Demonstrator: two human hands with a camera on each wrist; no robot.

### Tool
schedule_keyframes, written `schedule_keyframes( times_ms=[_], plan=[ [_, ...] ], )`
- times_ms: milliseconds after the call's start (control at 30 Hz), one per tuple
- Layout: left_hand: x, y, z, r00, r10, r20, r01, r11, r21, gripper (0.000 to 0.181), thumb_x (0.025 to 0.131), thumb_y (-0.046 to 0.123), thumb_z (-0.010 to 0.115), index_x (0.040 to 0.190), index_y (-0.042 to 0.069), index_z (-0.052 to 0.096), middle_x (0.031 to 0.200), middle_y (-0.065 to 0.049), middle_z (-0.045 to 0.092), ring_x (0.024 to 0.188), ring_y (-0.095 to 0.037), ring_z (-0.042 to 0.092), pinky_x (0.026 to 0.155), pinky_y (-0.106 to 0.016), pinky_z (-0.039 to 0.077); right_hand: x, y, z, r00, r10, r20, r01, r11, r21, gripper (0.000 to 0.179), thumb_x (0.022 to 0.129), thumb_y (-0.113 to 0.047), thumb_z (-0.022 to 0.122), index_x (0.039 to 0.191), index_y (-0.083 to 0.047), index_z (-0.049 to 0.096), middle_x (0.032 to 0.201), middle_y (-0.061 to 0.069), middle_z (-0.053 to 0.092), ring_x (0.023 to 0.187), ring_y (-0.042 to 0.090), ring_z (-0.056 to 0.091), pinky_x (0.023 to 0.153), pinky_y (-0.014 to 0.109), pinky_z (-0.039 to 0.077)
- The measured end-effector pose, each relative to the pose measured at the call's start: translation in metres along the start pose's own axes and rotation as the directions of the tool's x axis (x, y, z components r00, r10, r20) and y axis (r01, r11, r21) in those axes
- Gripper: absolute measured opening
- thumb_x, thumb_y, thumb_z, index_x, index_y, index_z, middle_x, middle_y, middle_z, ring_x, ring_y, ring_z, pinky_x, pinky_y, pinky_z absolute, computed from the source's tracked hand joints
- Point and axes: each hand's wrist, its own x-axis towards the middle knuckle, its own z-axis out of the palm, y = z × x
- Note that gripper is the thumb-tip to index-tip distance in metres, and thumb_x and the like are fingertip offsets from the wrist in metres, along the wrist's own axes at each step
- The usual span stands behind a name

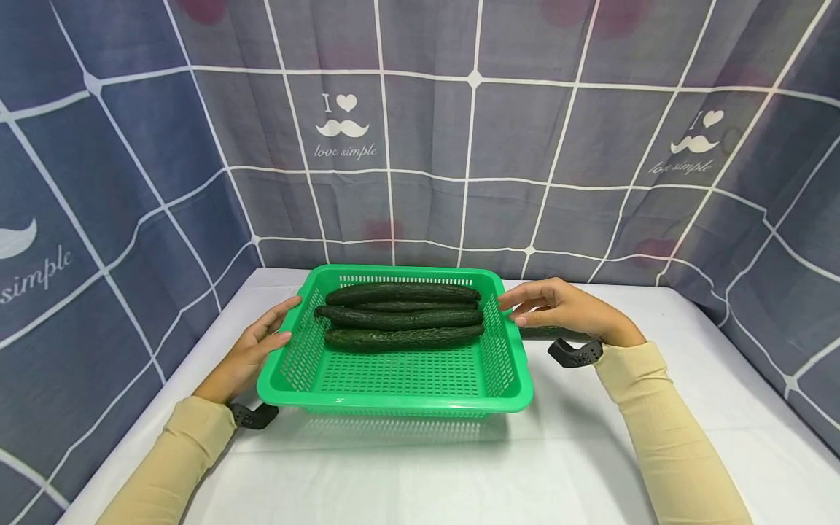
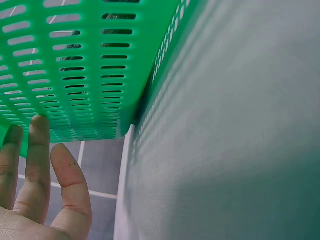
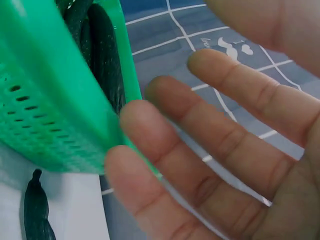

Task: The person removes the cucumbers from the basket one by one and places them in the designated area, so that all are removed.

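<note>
Several dark green cucumbers (image 1: 403,338) lie side by side across the far half of a green plastic basket (image 1: 400,402) with slotted walls. At the basket's left rim is my left hand (image 1: 252,350), thumb by the rim; its fingers look nearly straight against the slotted wall in the left wrist view. My right hand (image 1: 554,306) is at the right rim, fingertips close to it. Its fingers are spread and lightly bent in the right wrist view, not wrapped round the rim. Another cucumber (image 3: 36,210) lies on the table right of the basket, partly hidden by my right hand in the head view.
A white cloth (image 1: 407,474) covers the table under the basket. Grey-blue curtains (image 1: 426,211) with white grid lines hang behind it and along both sides. Black bands (image 1: 576,353) are strapped on both wrists.
</note>
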Motion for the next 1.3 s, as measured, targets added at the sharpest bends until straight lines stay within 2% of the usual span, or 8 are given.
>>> schedule_keyframes(
  times_ms=[267, 533, 633, 767, 867, 1100, 1200, 1300],
  plan=[
    [0.000, 0.001, 0.000, 1.000, -0.019, 0.000, 0.019, 1.000, 0.008, 0.062, 0.114, 0.009, 0.049, 0.172, 0.018, 0.031, 0.178, -0.009, 0.013, 0.143, 0.012, 0.033, 0.111, -0.014, 0.038, 0.018, -0.009, -0.002, 0.995, 0.045, 0.091, -0.045, 0.999, -0.003, 0.045, 0.104, -0.009, 0.071, 0.147, 0.002, 0.063, 0.145, 0.032, 0.061, 0.128, 0.046, 0.064, 0.102, 0.038, 0.059],
    [-0.001, 0.000, 0.000, 1.000, 0.000, 0.001, 0.000, 1.000, -0.013, 0.060, 0.114, 0.008, 0.048, 0.171, 0.018, 0.033, 0.172, 0.001, 0.024, 0.142, 0.007, 0.042, 0.108, -0.016, 0.046, 0.037, -0.017, 0.000, 0.991, 0.076, 0.111, -0.077, 0.997, -0.001, 0.053, 0.104, -0.011, 0.070, 0.153, 0.005, 0.056, 0.149, 0.029, 0.059, 0.133, 0.051, 0.059, 0.107, 0.038, 0.054],
    [-0.001, 0.001, -0.001, 1.000, -0.019, -0.008, 0.019, 1.000, 0.011, 0.061, 0.114, 0.009, 0.049, 0.172, 0.018, 0.032, 0.177, -0.007, 0.017, 0.156, -0.004, 0.030, 0.110, -0.014, 0.041, 0.045, -0.019, 0.001, 0.991, 0.073, 0.116, -0.075, 0.997, 0.017, 0.054, 0.105, -0.010, 0.068, 0.154, 0.007, 0.054, 0.150, 0.029, 0.059, 0.131, 0.051, 0.061, 0.106, 0.040, 0.055],
    [-0.001, 0.001, -0.001, 0.999, -0.038, -0.014, 0.039, 0.999, 0.026, 0.062, 0.114, 0.009, 0.050, 0.172, 0.018, 0.031, 0.180, -0.014, 0.007, 0.161, -0.011, 0.017, 0.111, -0.013, 0.036, 0.058, -0.019, 0.003, 0.991, 0.058, 0.118, -0.066, 0.996, 0.062, 0.053, 0.106, -0.010, 0.067, 0.154, 0.008, 0.052, 0.151, 0.031, 0.057, 0.131, 0.053, 0.060, 0.108, 0.043, 0.055],
    [-0.001, 0.001, -0.001, 0.999, -0.031, -0.012, 0.031, 0.999, 0.015, 0.062, 0.113, 0.009, 0.050, 0.172, 0.016, 0.032, 0.180, -0.013, 0.009, 0.159, -0.009, 0.018, 0.111, -0.014, 0.036, 0.067, -0.018, 0.006, 0.993, 0.056, 0.106, -0.066, 0.993, 0.101, 0.051, 0.106, -0.009, 0.067, 0.153, 0.006, 0.055, 0.152, 0.031, 0.056, 0.134, 0.054, 0.057, 0.112, 0.047, 0.053],
    [-0.001, 0.004, -0.001, 0.998, -0.057, -0.026, 0.058, 0.997, 0.042, 0.064, 0.113, 0.009, 0.052, 0.173, 0.014, 0.030, 0.180, -0.019, 0.003, 0.166, -0.039, -0.005, 0.109, -0.012, 0.034, 0.087, -0.015, 0.014, 0.998, 0.055, 0.035, -0.061, 0.980, 0.189, 0.052, 0.106, -0.004, 0.065, 0.156, 0.003, 0.051, 0.154, 0.033, 0.053, 0.137, 0.055, 0.055, 0.112, 0.042, 0.053],
    [-0.001, 0.004, -0.001, 0.998, -0.058, -0.025, 0.059, 0.997, 0.039, 0.064, 0.113, 0.009, 0.052, 0.173, 0.014, 0.029, 0.180, -0.019, 0.002, 0.166, -0.039, -0.005, 0.110, -0.012, 0.034, 0.095, -0.014, 0.017, 0.998, 0.063, -0.012, -0.058, 0.971, 0.233, 0.054, 0.107, -0.001, 0.064, 0.158, 0.003, 0.049, 0.154, 0.032, 0.053, 0.138, 0.052, 0.055, 0.112, 0.041, 0.053],
    [-0.002, 0.003, -0.001, 0.998, -0.052, -0.022, 0.052, 0.998, 0.028, 0.064, 0.113, 0.009, 0.051, 0.173, 0.015, 0.029, 0.180, -0.018, 0.004, 0.166, -0.028, 0.002, 0.110, -0.012, 0.035, 0.103, -0.012, 0.021, 0.995, 0.075, -0.065, -0.057, 0.967, 0.250, 0.051, 0.107, 0.001, 0.063, 0.157, 0.003, 0.051, 0.152, 0.030, 0.056, 0.136, 0.046, 0.059, 0.113, 0.046, 0.052]
  ],
)
